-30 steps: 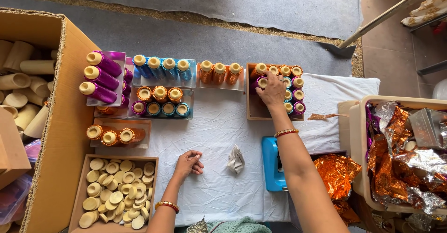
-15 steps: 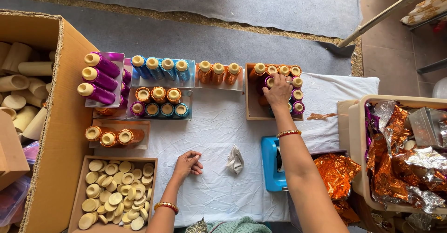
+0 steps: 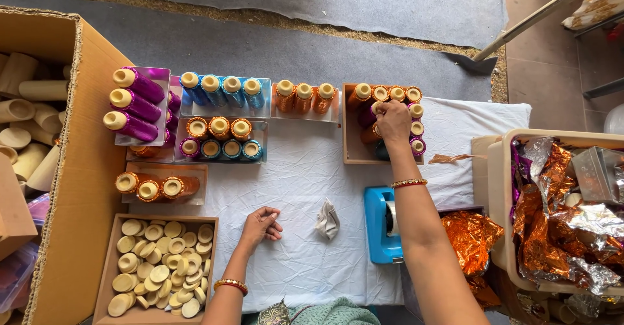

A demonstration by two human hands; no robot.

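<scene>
**Right hand at the spool box, left hand idle**

Nearest the person, the left hand [image 3: 261, 224] rested on the white cloth of the worktop [image 3: 305, 182], fingers loosely curled together and holding nothing. Just left of it, a wooden tray [image 3: 101, 279] held loose pale discs. A crumpled scrap [image 3: 327, 219] and a blue tape dispenser [image 3: 380, 227] lay between the arms.

Farther out, the right hand [image 3: 394, 120] reached into the wooden box [image 3: 354, 149], fingers closed on a foil-wrapped spool [image 3: 375, 110] among upright orange and purple ones.

Risk: the spools stood tightly packed, so a sideways pull would likely tip the neighbours.

Containers: clear trays held purple spools [image 3: 133, 104], blue spools [image 3: 224, 91] and orange spools [image 3: 305, 97]; the cardboard carton [image 3: 84, 156] held bare tubes; the beige tub [image 3: 497, 195] held crumpled foil.
</scene>
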